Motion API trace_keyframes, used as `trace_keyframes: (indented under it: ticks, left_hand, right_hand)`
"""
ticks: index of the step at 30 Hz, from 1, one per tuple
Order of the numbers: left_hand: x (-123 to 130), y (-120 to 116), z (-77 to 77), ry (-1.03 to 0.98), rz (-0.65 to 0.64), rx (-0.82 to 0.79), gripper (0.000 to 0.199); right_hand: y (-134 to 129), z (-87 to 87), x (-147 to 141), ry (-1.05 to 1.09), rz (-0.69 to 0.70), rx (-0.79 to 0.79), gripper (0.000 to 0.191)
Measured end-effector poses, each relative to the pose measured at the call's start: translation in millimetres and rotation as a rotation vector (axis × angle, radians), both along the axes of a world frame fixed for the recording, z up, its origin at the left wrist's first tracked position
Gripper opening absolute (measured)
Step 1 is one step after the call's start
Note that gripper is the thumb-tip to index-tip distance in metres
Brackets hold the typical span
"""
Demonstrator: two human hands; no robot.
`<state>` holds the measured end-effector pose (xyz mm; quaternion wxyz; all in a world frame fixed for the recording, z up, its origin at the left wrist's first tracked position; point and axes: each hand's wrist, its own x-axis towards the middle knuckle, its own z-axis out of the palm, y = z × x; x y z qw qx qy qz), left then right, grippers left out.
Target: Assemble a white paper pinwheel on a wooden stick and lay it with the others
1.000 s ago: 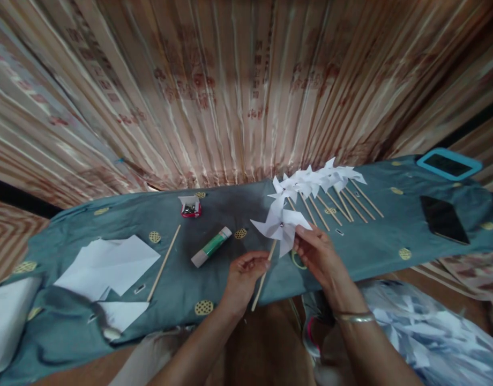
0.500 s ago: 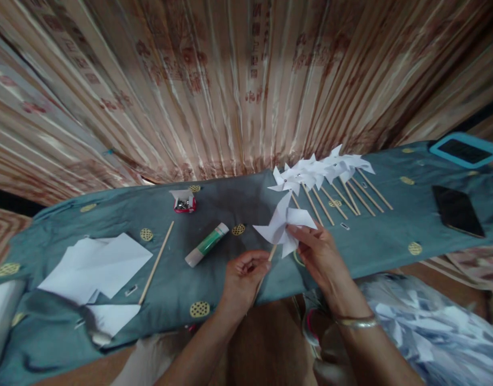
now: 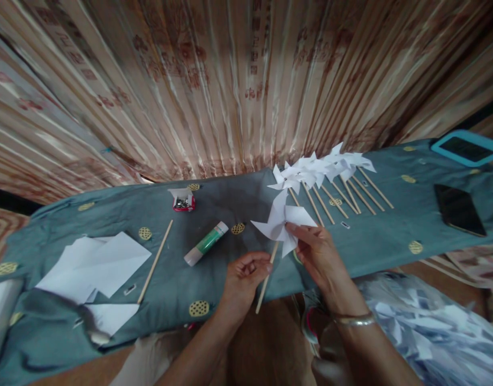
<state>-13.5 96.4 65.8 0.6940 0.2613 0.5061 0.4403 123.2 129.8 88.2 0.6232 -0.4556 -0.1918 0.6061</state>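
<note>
A white paper pinwheel (image 3: 279,215) on a thin wooden stick is held up over the front edge of the table. My right hand (image 3: 316,249) pinches it near its centre, thumb and finger at the pin, the other fingers behind the blades. Lower down, my left hand (image 3: 246,273) has its curled fingertips at the wooden stick (image 3: 264,291), whose lower end points down toward me. Beyond my right hand lies a row of similar pinwheels (image 3: 311,170), blades overlapping and sticks toward me.
Left of my hands are a glue stick (image 3: 206,244), a small red box of metal pins (image 3: 184,201), a loose wooden stick (image 3: 155,262) and white paper sheets (image 3: 97,262). On the right lie a black phone (image 3: 459,209) and a blue-framed tablet (image 3: 467,147). A plastic bag (image 3: 431,327) sits below.
The pinwheel's stick has swung slightly, and its lower end now shows below my left fingertips. My right hand keeps its pinch at the centre.
</note>
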Motion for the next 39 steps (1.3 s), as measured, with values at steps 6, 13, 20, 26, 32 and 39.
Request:
trace_keyframes:
  ticks: [6, 13, 20, 26, 32, 39]
  left_hand:
    - [-3, 0, 0.5, -0.014, -0.006, -0.013, 0.025]
    - [-4, -1, 0.5, -0.034, -0.032, -0.02, 0.025]
    - [-3, -1, -0.2, -0.049, -0.035, -0.024, 0.026]
    - [-5, 1, 0.2, -0.026, -0.024, -0.03, 0.026]
    - [-6, 3, 1.4, -0.025, 0.002, -0.019, 0.025]
    - [-7, 5, 2.5, -0.044, 0.035, -0.02, 0.024]
  right_hand:
    - [1, -4.6, 10, -0.019, -0.017, 0.024, 0.027]
    - [4, 0.5, 29, -0.116, -0.133, 0.054, 0.026]
    - [2, -4.2, 33, -0.248, -0.153, 0.064, 0.018]
    - [2, -2.4, 31, -0.238, -0.141, 0.019, 0.02]
    - [0, -2.8, 30, -0.238, -0.112, -0.005, 0.022]
    - [-2, -5.4, 27, -0.234, -0.07, -0.015, 0.022]
